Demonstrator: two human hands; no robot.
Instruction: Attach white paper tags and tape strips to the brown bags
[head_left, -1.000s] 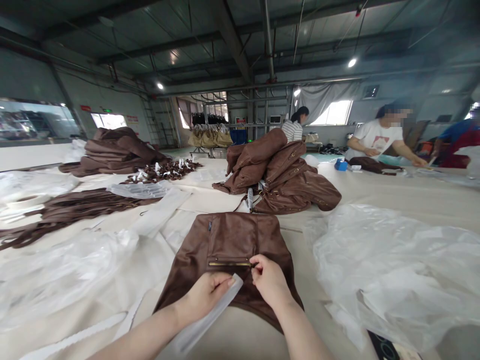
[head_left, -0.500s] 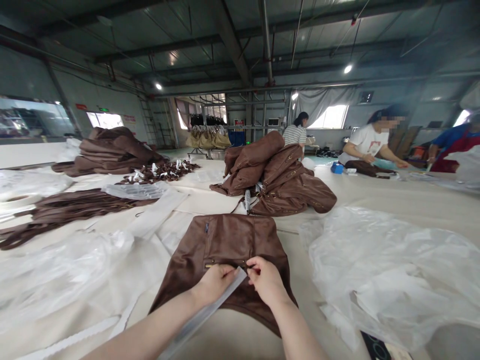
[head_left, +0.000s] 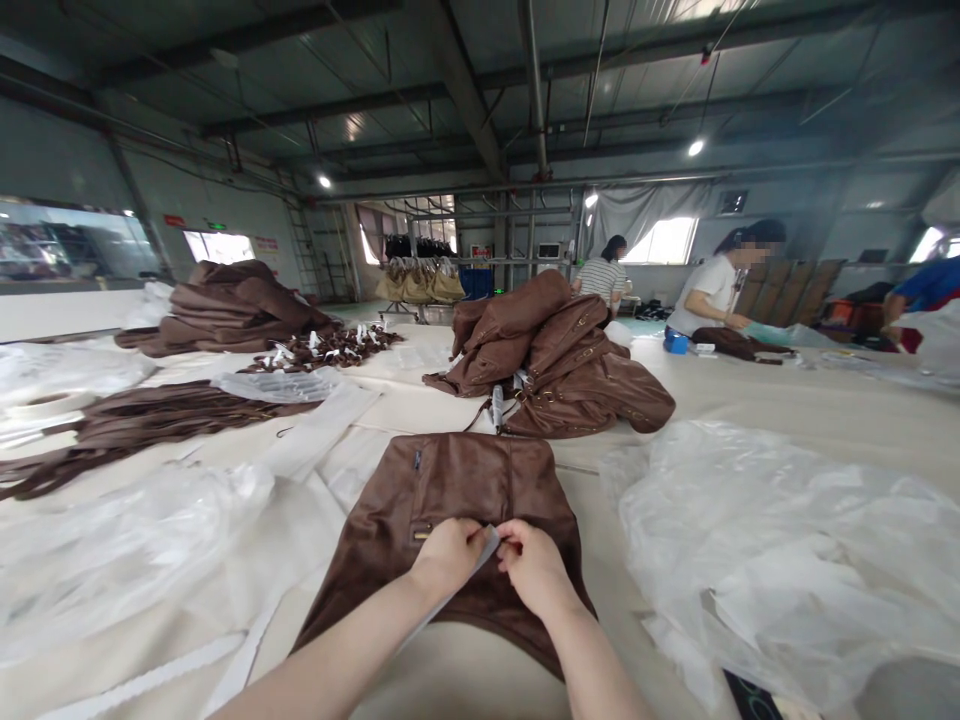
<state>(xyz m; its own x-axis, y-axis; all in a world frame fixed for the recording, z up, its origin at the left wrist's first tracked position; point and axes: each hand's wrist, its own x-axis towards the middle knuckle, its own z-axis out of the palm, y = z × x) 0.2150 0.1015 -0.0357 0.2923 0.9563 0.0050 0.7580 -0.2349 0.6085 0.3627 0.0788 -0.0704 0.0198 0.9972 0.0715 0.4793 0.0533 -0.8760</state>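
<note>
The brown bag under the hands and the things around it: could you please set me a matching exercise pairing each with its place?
Things:
1. brown bag
2. white strip
3. clear plastic sheet
4. pile of brown bags

Places:
A. pinched between both hands
B. right of the bag
C. flat, nearest the person
D. beyond it, mid-table

Pairs: 1-C, 2-A, 3-B, 4-D

A garment factory: piled brown jackets (head_left: 559,365) on a long worktable (head_left: 787,400), steel-roofed hall.

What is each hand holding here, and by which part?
The left hand and right hand both pinch the upper end of a white strip over the brown garment.
</note>
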